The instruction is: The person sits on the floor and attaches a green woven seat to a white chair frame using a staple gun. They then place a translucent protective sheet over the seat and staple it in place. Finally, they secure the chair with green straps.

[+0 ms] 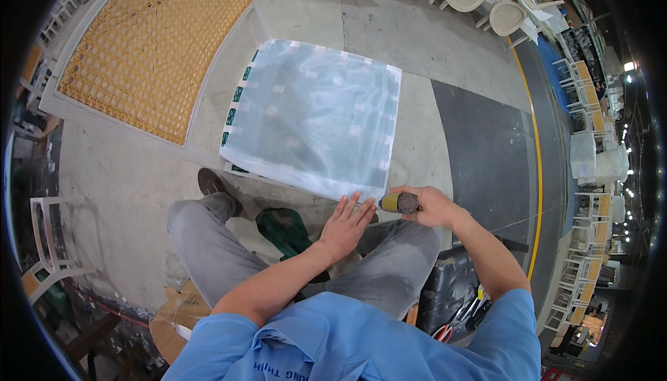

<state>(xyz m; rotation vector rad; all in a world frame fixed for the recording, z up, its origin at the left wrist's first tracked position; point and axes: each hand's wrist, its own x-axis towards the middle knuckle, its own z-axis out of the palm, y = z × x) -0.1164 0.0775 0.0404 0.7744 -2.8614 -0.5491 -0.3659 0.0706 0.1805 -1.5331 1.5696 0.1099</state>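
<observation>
While right fingers (411,190) grip a tool (399,204), sheer fabric (313,120) lies beneath outstretched left fingers (351,204).

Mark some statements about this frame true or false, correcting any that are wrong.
1. The right grip is closed on a tool. True.
2. The left grip is clenched in a fist. False: it is open, fingers spread at the near edge of the sheet.
3. The sheet is bright red. False: it is whitish and translucent.
4. The cane panel lies left of the sheet. True.
5. The yellow line runs left of the sheet. False: it runs to the right.
6. The shirt is blue. True.
</observation>
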